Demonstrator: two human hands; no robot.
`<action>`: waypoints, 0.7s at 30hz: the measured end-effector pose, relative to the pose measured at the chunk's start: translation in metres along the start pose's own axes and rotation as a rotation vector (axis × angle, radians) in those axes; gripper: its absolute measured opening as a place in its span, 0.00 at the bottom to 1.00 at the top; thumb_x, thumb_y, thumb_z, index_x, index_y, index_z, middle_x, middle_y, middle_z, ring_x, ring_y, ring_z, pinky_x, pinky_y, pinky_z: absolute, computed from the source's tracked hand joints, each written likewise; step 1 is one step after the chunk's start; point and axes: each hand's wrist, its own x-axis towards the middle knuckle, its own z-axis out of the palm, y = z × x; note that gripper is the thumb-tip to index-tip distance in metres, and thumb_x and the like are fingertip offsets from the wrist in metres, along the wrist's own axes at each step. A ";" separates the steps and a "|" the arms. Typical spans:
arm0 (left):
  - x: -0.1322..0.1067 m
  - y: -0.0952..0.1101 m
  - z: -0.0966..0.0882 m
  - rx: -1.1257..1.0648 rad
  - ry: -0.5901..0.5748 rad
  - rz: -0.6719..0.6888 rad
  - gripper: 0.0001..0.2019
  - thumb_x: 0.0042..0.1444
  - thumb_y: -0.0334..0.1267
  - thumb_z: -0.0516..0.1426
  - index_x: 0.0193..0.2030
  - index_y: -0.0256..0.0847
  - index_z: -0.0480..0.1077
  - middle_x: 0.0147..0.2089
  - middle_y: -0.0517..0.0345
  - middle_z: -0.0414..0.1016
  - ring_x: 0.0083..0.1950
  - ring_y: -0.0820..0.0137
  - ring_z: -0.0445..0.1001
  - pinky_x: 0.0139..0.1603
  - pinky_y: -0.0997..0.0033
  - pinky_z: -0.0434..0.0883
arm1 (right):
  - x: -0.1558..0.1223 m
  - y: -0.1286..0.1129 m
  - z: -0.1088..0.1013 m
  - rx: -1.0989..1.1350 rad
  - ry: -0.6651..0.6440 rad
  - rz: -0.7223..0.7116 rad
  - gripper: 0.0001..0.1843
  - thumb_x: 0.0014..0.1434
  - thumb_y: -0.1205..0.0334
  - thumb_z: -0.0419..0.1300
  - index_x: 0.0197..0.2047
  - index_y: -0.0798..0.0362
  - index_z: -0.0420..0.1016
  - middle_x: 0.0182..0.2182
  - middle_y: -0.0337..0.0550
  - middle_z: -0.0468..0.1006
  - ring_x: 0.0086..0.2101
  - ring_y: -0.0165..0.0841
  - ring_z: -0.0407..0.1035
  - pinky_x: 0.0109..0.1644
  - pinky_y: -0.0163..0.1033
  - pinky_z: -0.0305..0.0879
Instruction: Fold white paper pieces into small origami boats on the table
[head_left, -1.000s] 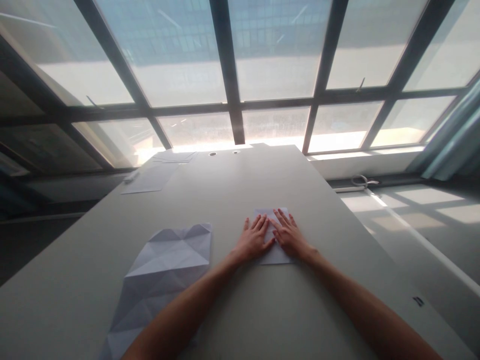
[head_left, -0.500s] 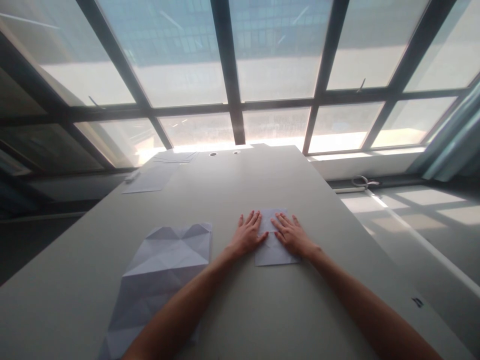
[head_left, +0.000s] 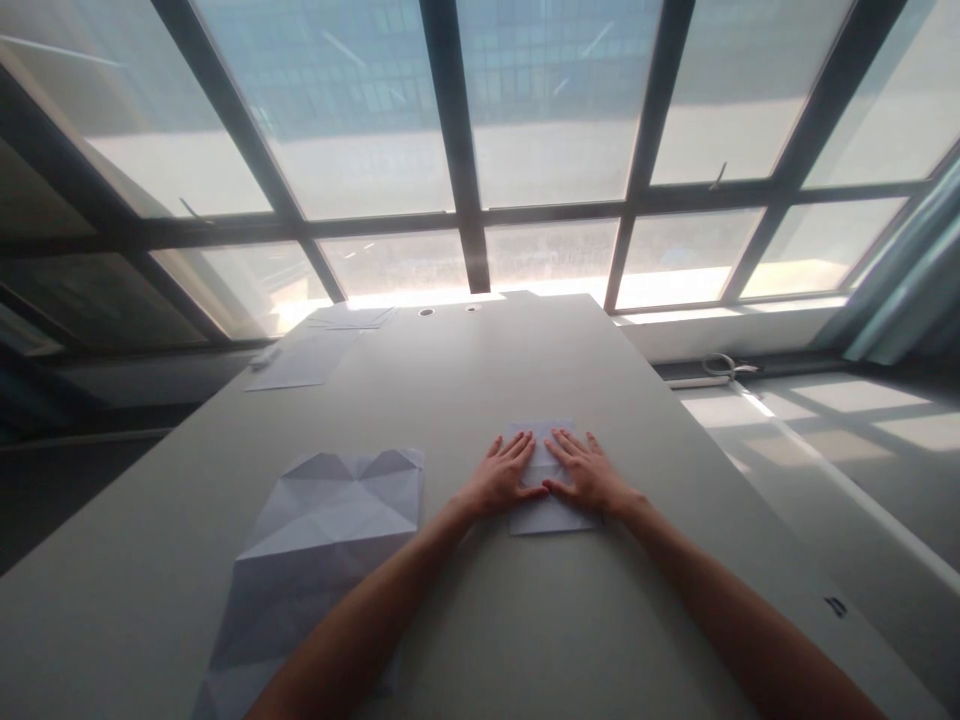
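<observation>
A small folded white paper [head_left: 546, 515] lies flat on the grey table [head_left: 480, 620] in front of me. My left hand [head_left: 501, 480] rests flat on the paper's left part with its fingers stretched out. My right hand [head_left: 589, 475] lies flat on the right part, fingers spread and pointing away from me. The thumbs nearly meet over the middle of the paper. Neither hand grips anything.
A large creased white sheet [head_left: 315, 560] lies to the left, partly under my left forearm. More sheets [head_left: 304, 358] sit at the table's far left corner. Two round holes [head_left: 426, 312] mark the far edge. A wide window [head_left: 480, 150] stands beyond.
My left hand has slid right onto the paper and my right hand has drawn in a little, so the thumbs have come close together again. The paper has stayed in place.
</observation>
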 end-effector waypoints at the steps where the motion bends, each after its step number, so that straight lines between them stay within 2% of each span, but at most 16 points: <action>1: 0.000 0.000 0.000 -0.009 -0.001 -0.005 0.46 0.58 0.68 0.49 0.74 0.40 0.44 0.74 0.46 0.45 0.74 0.60 0.44 0.72 0.52 0.41 | 0.000 0.001 -0.002 0.003 -0.004 -0.008 0.44 0.61 0.35 0.50 0.72 0.52 0.49 0.70 0.52 0.47 0.68 0.43 0.40 0.69 0.57 0.24; 5: 0.001 0.000 -0.004 -0.038 0.012 -0.023 0.46 0.55 0.68 0.53 0.73 0.43 0.48 0.73 0.48 0.48 0.73 0.60 0.49 0.72 0.53 0.44 | -0.002 0.003 -0.007 0.010 0.021 -0.029 0.43 0.58 0.36 0.55 0.70 0.48 0.54 0.69 0.51 0.53 0.67 0.44 0.47 0.69 0.59 0.23; 10: 0.000 -0.002 -0.009 -0.081 0.084 -0.033 0.39 0.54 0.62 0.59 0.69 0.47 0.57 0.69 0.51 0.59 0.70 0.60 0.58 0.71 0.53 0.50 | -0.001 0.003 -0.007 0.038 0.108 -0.023 0.32 0.58 0.42 0.60 0.63 0.42 0.66 0.65 0.48 0.62 0.64 0.44 0.55 0.68 0.64 0.26; 16: 0.004 -0.008 -0.003 -0.263 0.216 -0.017 0.16 0.60 0.44 0.59 0.54 0.49 0.75 0.58 0.58 0.74 0.63 0.63 0.68 0.66 0.58 0.61 | 0.000 0.006 -0.003 0.112 0.220 -0.033 0.14 0.63 0.56 0.58 0.51 0.41 0.78 0.56 0.44 0.75 0.57 0.41 0.66 0.68 0.64 0.30; 19: 0.004 -0.008 -0.003 -0.438 0.282 -0.038 0.12 0.61 0.44 0.57 0.47 0.48 0.79 0.52 0.58 0.79 0.59 0.61 0.73 0.63 0.58 0.65 | 0.000 0.007 -0.003 0.189 0.284 -0.022 0.12 0.65 0.58 0.55 0.43 0.42 0.81 0.49 0.41 0.80 0.51 0.38 0.71 0.68 0.60 0.35; 21: 0.002 -0.006 -0.005 -0.564 0.333 -0.091 0.13 0.61 0.46 0.57 0.41 0.44 0.81 0.44 0.57 0.82 0.51 0.60 0.77 0.55 0.60 0.70 | 0.000 0.008 -0.003 0.273 0.341 0.007 0.14 0.65 0.56 0.54 0.39 0.45 0.82 0.42 0.41 0.82 0.45 0.38 0.74 0.67 0.56 0.45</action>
